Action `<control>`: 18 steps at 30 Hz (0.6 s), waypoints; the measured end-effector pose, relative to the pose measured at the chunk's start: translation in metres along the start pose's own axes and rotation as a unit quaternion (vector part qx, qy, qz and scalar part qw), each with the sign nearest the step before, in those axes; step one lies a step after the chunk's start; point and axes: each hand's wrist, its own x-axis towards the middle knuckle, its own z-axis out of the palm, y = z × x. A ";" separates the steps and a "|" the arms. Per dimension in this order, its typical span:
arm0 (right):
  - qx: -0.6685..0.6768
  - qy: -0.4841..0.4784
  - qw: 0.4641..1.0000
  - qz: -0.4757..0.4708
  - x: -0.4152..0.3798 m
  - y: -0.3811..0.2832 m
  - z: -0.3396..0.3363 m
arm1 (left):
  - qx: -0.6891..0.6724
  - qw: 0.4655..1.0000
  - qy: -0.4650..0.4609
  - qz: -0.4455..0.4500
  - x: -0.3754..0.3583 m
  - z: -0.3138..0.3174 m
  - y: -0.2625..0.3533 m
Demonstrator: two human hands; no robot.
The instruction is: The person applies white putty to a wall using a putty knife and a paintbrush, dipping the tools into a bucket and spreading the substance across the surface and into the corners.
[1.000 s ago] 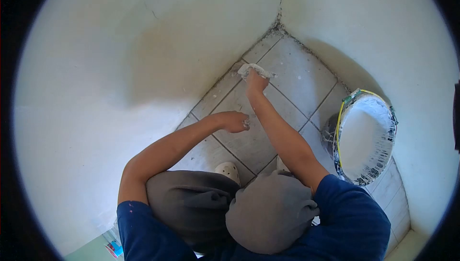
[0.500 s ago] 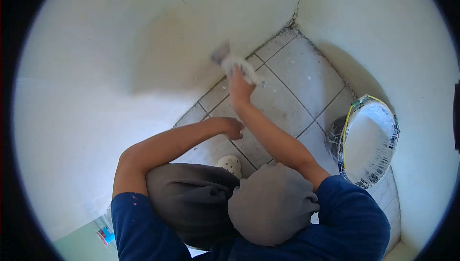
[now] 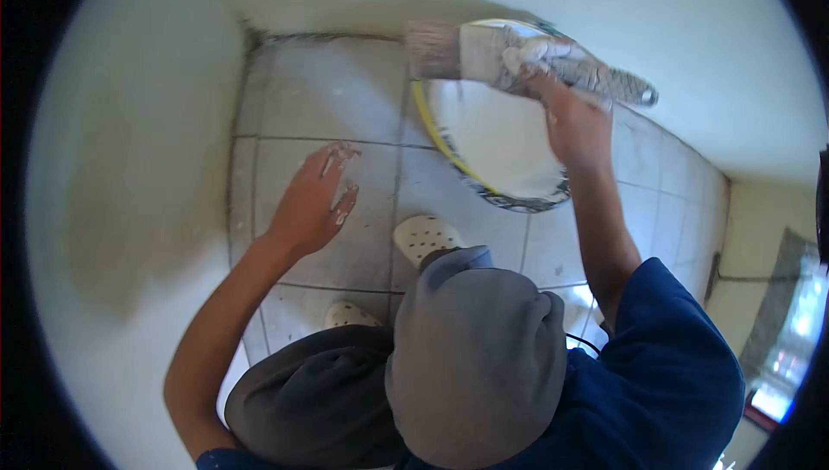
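A wide, paint-smeared brush [image 3: 484,54] lies crosswise in my right hand [image 3: 561,94], its dark bristles pointing left and its handle to the right. Beneath it stands a round bucket [image 3: 496,138] of white paint with a yellow handle along its rim. The brush is above the bucket's far part; whether it touches the paint I cannot tell. My left hand [image 3: 318,194] is over the floor tiles to the left of the bucket, fingers apart and holding nothing, with white paint on the fingertips.
Pale walls [image 3: 147,176] rise at the left and beyond the bucket. Two cream clogs [image 3: 425,237] are on the tiled floor [image 3: 345,103] below my hands. At the far right is a bright window [image 3: 803,306].
The view has turned right. My right hand has gone with the brush from beside the wall to above the bucket. My left hand has moved away from my right arm and opened.
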 end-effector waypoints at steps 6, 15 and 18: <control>-0.018 -0.077 0.997 -0.023 0.037 0.111 -0.045 | 0.009 0.987 0.083 0.140 0.079 0.023 0.051; -0.100 -0.153 0.983 -0.027 0.030 0.170 0.008 | -0.032 0.992 0.008 0.124 0.078 0.030 0.052; -0.022 -0.139 0.977 0.161 0.024 0.175 0.014 | -0.062 0.992 0.000 0.114 0.079 0.025 0.050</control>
